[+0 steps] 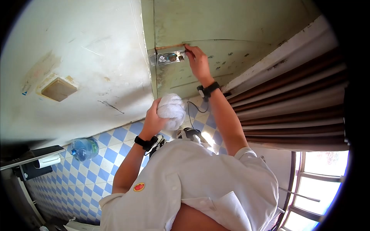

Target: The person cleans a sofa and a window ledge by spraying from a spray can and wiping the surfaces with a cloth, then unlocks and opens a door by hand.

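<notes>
My left hand (152, 121) grips a bundled white cloth (171, 111) in front of my body, near the wall's lower edge. My right hand (198, 63) is raised to a green door (216, 23). Its fingertips are pressed together at the right end of a metal lock (171, 57), which sits at the door's left edge. The fingers hide what, if anything, is between them. Both wrists wear black bands.
A pale wall (96, 46) with a square recess (59, 89) is at left. A large blue bottle (84, 149) stands on the blue-and-white tiled floor (94, 177). A striped brown curtain (293, 107) hangs at right above a bright window (320, 165). A dark cable (191, 115) lies near my feet.
</notes>
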{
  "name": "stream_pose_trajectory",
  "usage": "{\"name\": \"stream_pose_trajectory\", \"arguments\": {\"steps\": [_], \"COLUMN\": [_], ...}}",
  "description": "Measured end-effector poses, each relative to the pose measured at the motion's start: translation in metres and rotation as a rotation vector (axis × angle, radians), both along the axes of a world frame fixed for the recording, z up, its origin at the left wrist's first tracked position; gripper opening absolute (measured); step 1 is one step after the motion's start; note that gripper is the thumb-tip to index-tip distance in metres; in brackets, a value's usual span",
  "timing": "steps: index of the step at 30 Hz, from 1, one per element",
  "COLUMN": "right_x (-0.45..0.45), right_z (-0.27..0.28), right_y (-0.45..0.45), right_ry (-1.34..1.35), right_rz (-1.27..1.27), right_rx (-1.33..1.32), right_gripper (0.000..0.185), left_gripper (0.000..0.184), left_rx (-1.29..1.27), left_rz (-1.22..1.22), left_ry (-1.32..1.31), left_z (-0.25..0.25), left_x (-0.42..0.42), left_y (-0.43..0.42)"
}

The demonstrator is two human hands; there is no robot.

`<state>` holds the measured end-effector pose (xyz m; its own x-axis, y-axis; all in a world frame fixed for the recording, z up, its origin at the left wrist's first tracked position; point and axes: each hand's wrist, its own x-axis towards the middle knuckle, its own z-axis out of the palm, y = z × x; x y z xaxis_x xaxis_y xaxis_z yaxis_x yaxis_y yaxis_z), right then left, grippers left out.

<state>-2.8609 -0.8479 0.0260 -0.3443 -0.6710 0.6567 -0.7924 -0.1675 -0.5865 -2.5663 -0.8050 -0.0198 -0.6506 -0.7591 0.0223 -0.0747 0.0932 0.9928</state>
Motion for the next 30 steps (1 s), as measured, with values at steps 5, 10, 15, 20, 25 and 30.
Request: {"name": "stream_pose_trajectory", "arguments": {"steps": [5, 10, 15, 20, 25, 30], "right_x": [0.004, 0.007, 0.005, 0.008, 0.004, -0.004], "right_z": [0.004, -0.003, -0.005, -0.001, -0.008, -0.017], "right_y": [0.003, 0.002, 0.004, 0.011, 0.004, -0.004], "right_ry": [-0.067, -0.158, -0.222, -0.193, -0.118, -0.094], "right_rz": [-0.008, 0.065, 0.098, 0.084, 0.101, 0.135], "right_rx": [0.03, -0.03, -0.038, -0.018, -0.092, -0.08], "right_gripper": [0.027, 0.028, 0.03, 0.032, 0.036, 0.042], "left_gripper": [0.075, 0.075, 0.097, 0.113, 0.11, 0.106], "left_rx": [-0.017, -0.072, -0.258, -0.583, -0.847, -0.973], "left_rz": [0.021, 0.048, 0.038, 0.158, 0.311, 0.348], "left_ry": [-0.027, -0.01, -0.043, -0.282, -0.431, -0.511], "left_z": [-0.005, -0.014, 0.02, 0.004, -0.018, -0.043], "left_x": [0.009, -0.001, -0.044, -0.092, -0.117, -0.12], "left_y": [0.001, -0.001, -0.024, -0.054, -0.068, -0.084]}}
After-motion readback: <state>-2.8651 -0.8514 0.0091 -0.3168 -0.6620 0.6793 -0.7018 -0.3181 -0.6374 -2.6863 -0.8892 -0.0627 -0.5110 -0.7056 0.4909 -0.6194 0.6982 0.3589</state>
